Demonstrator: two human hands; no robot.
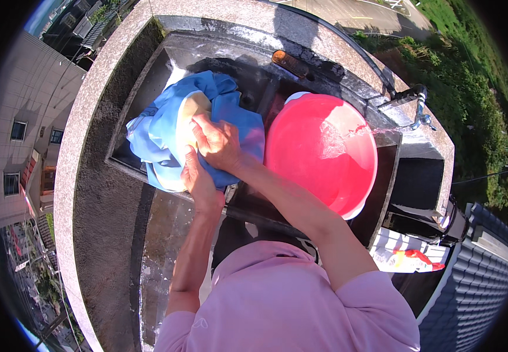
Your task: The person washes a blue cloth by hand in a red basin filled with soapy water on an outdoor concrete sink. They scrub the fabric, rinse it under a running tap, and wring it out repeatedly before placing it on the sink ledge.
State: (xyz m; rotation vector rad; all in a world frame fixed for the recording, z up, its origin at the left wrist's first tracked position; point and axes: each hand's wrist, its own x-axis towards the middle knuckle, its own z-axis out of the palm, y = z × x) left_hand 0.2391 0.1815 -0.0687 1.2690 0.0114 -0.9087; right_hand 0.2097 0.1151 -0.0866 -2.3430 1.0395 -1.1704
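Observation:
A bunched blue cloth (161, 127) with a pale yellow patch lies heaped in the left basin of a concrete sink (141, 83). My left hand (201, 178) grips its near side, thumb on top and the other fingers mostly hidden. Just above it, my right hand (217, 143) holds the cloth at the yellow part with bent fingers. To the right, a pink plastic basin (320, 180) stands in the other sink compartment. Water runs into it from a metal tap (421, 116) and ripples at its upper right.
A scrubbing brush (290, 64) rests on the sink's back ledge. Behind it runs a stone-topped parapet (236, 13) carrying a dark hose (346, 37). A red and white plastic package (412, 260) lies at lower right, near a tiled roof (482, 295).

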